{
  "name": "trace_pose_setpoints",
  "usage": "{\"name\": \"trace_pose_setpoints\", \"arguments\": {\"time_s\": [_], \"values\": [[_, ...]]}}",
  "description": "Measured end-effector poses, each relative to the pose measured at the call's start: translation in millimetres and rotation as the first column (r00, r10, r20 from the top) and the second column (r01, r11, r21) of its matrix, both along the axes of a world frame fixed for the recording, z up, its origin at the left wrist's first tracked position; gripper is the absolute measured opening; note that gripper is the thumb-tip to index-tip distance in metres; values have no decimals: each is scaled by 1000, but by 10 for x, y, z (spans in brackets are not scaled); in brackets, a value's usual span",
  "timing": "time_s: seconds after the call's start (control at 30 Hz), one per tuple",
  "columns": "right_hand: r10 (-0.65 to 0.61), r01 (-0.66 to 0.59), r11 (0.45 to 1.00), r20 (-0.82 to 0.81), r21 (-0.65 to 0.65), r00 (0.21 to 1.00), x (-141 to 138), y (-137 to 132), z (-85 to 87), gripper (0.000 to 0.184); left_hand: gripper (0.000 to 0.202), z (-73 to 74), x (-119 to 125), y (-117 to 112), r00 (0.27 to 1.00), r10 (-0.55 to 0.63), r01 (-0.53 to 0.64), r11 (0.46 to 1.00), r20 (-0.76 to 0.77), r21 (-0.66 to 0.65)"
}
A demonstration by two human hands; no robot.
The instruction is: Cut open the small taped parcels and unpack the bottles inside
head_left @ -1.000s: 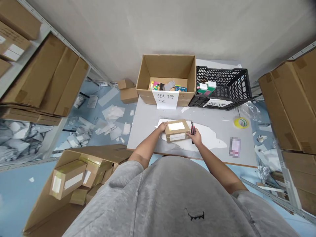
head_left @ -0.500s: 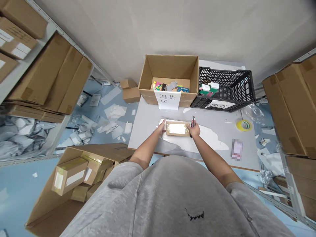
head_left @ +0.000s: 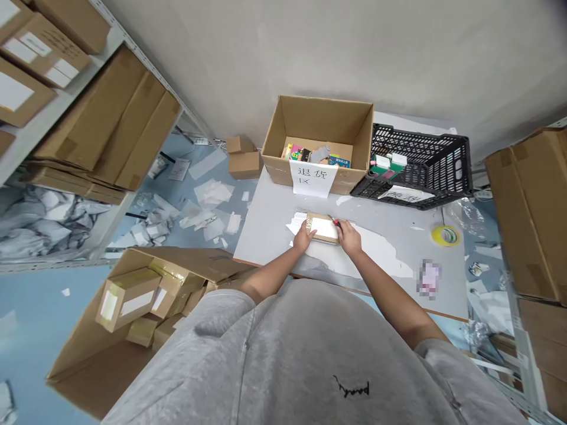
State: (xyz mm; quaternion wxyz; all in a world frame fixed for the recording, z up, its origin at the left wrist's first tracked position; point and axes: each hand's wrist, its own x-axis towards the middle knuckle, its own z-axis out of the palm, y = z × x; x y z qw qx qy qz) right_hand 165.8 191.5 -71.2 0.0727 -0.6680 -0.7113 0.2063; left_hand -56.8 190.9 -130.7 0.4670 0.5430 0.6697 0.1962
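A small taped cardboard box [head_left: 322, 228] with a white label on top rests over the white paper on the table. My left hand [head_left: 303, 237] grips its left end, thumb along the near side. In my right hand [head_left: 350, 238] is a red and black box cutter [head_left: 338, 224], held at the box's right end with its front pointing at the box top. Whether the blade touches the tape is too small to tell. Torn white paper [head_left: 376, 251] spreads under the box and to the right.
Behind stand a large open carton [head_left: 274, 164] with small colourful packs and a black plastic crate [head_left: 460, 171]. Yellow tape [head_left: 436, 235] lies at the table's right. On the floor at left, an open carton [head_left: 75, 360] holds taped boxes. Shelves [head_left: 101, 62] flank both sides.
My right hand has turned the box cutter from pointing away to pointing across the box's right end. My left hand has shifted to the box's near left corner. The view has shifted slightly.
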Motion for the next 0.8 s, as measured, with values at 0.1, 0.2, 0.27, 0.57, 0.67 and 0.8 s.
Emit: {"name": "trace_pose_setpoints", "arguments": {"time_s": [0.1, 0.2, 0.27, 0.57, 0.67, 0.8], "values": [[203, -194, 970, 53, -145, 978, -186, 73, 53, 45, 70, 25, 13, 37, 999, -15, 14, 1000, -37, -28], [326, -295, 926, 105, -234, 940, -343, 194, 57, 43, 62, 45, 63, 20, 989, -16, -4, 992, -148, -129], [388, -342, 901, 143, -267, 911, -412, 262, 46, 42, 59, 54, 90, 14, 978, -32, -5, 984, -207, -176], [415, -334, 886, 228, -322, 881, -528, 376, 19, 41, 63, 76, 24, 87, 970, -121, 80, 978, -211, -195], [395, -311, 892, 235, -328, 888, -562, 383, 21, 40, 63, 73, 20, 100, 966, -139, 93, 974, -218, -209], [367, -275, 902, 254, -334, 895, -618, 366, 30, 40, 62, 70, 27, 118, 967, -138, 90, 971, -216, -220]]}}
